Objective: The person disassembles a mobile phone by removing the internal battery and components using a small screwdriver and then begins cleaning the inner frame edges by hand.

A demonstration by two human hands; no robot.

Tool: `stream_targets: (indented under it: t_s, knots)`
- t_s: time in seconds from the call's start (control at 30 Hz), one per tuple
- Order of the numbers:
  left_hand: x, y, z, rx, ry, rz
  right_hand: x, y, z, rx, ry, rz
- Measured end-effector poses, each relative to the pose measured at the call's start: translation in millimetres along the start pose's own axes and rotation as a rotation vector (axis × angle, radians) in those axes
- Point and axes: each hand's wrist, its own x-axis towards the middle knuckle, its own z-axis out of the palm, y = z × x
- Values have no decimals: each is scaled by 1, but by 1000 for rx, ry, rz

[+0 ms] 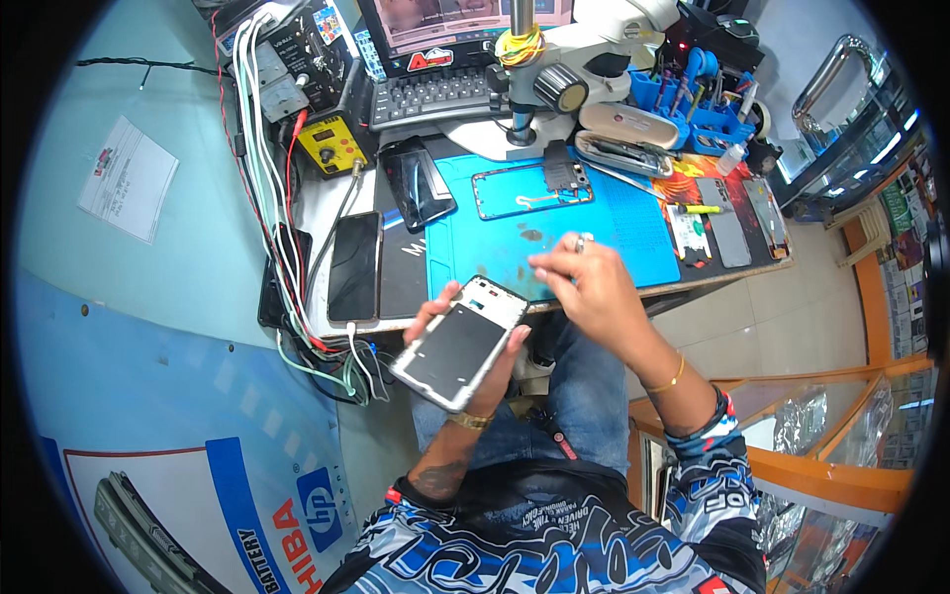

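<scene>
My left hand [495, 388] grips an opened phone frame [457, 345] by its edges, tilted, just off the front edge of the bench. The frame has a pale rim, a large black panel in its middle and small cut-outs near the top. My right hand [601, 297] hovers above and to the right of the frame, not touching it. Its thumb and index finger are drawn together in a pinch; whatever may be between them is too small to make out. Beyond both hands, another bare phone frame [482, 201] with a thin ribbon cable lies on the blue repair mat [594, 255].
Left of the mat lie a dark phone [354, 267] and another black phone [418, 185]. A yellow-fronted power unit [332, 145] with cables stands behind. A microscope [569, 84], a keyboard [435, 97], a blue tool holder [712, 124] and an open case [623, 144] line the back.
</scene>
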Motion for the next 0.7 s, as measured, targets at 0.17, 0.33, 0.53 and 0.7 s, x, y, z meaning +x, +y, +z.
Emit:
stream_targets:
  t_s: [0.17, 0.33, 0.53, 0.7]
  knots:
    - [-30, -14, 7, -12, 53, 68, -21, 7, 18, 9, -5, 108]
    - [-30, 0, 4, 259, -35, 69, -24, -5, 26, -78, -18, 167]
    - [-31, -4, 17, 257, 66, 189, -21, -12, 30, -157, -22, 206]
    - [-33, -8, 21, 225, 96, 207, -16, -13, 26, -170, -84, 250]
